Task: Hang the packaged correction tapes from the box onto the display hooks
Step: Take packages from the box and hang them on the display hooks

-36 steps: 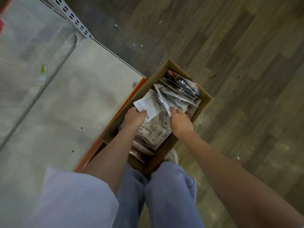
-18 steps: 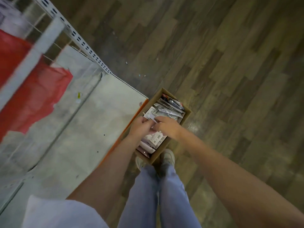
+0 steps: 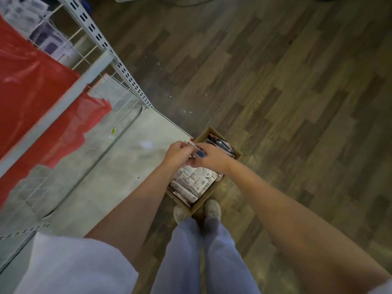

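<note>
Wood-look floor [image 3: 275,81] with a box [image 3: 209,202] at 6 o'clock by the shoes. Above it, left hand [image 3: 177,152] and right hand [image 3: 213,157] pinch one pack [image 3: 199,153], fingers clamped. Its thin edge could slip, dropping it back.

- Box [image 3: 213,198]: plain brown cardboard, matt, raw edges.
- Packs in box [image 3: 196,183]: white printed card w/ clear glossy plastic, catching light.
- Pack [image 3: 199,153] pinched between left hand [image 3: 177,153] & right hand [image 3: 212,157]: glossy plastic front, small blue part; rest blurred.
- Floor [image 3: 275,81]: wood-look planks, grey-brown, slight sheen, bits of debris.
- Shelf base [image 3: 118,166]: smooth pale grey, semi-gloss, reflective.
- Upright [image 3: 110,52]: white painted metal, slotted.
- Wire grid [image 3: 70,39]: thin white-coated metal.
- Red sheet [image 3: 38,98]: thin plastic, glossy, wrinkled.
- Trousers [image 3: 201,262]: soft matt cloth, blue-grey.
- Sleeve [image 3: 74,268]: white matt cloth.
- Shoes [image 3: 213,210]: pale, matt.
</note>
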### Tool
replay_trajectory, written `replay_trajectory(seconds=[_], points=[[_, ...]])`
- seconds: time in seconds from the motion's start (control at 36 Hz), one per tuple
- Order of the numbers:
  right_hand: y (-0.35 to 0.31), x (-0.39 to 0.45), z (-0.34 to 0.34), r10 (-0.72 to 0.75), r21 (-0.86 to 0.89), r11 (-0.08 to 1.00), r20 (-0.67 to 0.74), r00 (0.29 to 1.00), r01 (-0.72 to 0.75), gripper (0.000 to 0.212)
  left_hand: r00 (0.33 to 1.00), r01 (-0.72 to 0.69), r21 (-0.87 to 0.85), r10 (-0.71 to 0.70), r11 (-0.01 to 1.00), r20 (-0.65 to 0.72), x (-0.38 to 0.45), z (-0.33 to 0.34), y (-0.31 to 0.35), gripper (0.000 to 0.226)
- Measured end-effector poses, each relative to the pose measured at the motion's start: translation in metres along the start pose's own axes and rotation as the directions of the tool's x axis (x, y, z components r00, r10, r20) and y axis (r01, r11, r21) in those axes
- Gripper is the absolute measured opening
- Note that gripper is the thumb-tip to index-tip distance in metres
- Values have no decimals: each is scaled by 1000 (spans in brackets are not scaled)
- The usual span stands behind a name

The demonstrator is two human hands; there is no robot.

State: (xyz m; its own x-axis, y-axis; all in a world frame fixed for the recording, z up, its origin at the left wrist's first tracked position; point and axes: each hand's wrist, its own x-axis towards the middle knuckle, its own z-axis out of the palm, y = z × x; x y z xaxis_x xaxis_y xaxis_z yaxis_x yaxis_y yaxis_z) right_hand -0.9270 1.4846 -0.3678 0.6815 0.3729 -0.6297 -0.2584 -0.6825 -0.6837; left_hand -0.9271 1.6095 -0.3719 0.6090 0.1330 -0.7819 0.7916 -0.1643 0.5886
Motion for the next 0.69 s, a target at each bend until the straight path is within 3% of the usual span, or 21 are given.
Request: replay_trajectory(seconds=[0.14,0.25,0.47,0.61,0.69], points=[[1,6,2,-22,-74,997,-63,998,18,59,1000,-1,5,1,1000,-14,0,-2,3,27],[-1,11,4,-6,-131,991,-85,996,-6,47,999,-5,22,4,1000,54,-2,-4,4,16],[-13,10,2,30,-211,977,-37,999,-37,25,995,-29,80,21,996,100,-11,-17,13,26],[-30,4,-9,44,-139,989,-91,995,-56,27,993,-62,110,50,992,111,-28,-32,31,29],[-45,-3,-20,43,-128,990,-114,993,-57,30,993,-98,180,85,979,77,-36,-39,42,20]])
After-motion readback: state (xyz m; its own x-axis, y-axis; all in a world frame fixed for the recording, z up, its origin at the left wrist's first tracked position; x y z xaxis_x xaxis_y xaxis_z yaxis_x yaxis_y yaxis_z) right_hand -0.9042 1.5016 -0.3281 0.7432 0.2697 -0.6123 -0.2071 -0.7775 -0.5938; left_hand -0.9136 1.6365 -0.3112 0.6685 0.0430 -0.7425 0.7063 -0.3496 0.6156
